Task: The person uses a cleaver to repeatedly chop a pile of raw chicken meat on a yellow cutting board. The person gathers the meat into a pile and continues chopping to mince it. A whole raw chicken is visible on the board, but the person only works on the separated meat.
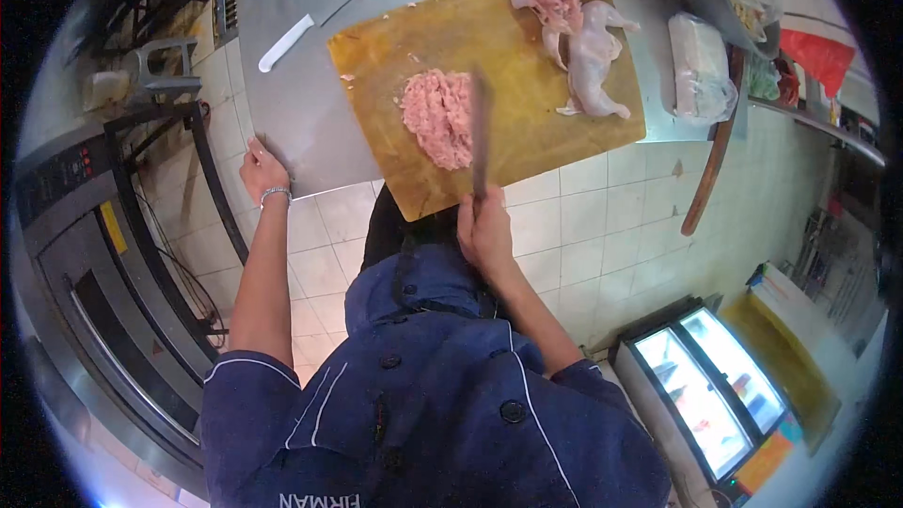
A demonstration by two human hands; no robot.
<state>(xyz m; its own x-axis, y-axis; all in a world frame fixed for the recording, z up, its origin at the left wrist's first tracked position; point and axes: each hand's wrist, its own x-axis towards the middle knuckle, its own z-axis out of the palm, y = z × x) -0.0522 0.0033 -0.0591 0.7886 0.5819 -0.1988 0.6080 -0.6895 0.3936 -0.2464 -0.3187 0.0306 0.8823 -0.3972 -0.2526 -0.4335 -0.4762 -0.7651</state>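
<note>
My right hand [487, 229] grips the handle of a cleaver [480, 130], seen nearly edge-on and slightly blurred. Its blade stands at the right side of a mound of minced pink meat [436, 118], covering part of it. Under the meat lies a worn yellow cutting board [522, 70], set at an angle and overhanging the table's near edge. Raw, pale chicken pieces [592, 63] with skin lie at the board's right end. Over at the left front corner of the steel table [317, 120], my left hand [265, 168] rests by the edge, fingers partly hidden; whether it grips is unclear.
A white-handled knife [288, 42] lies left of the board. To the right are a plastic-wrapped white block [698, 67], a wooden handle [707, 183] jutting past the edge, and a metal basin [734, 0]. A steel oven [106, 310] stands left, a lit glass-door cooler [705, 395] behind right.
</note>
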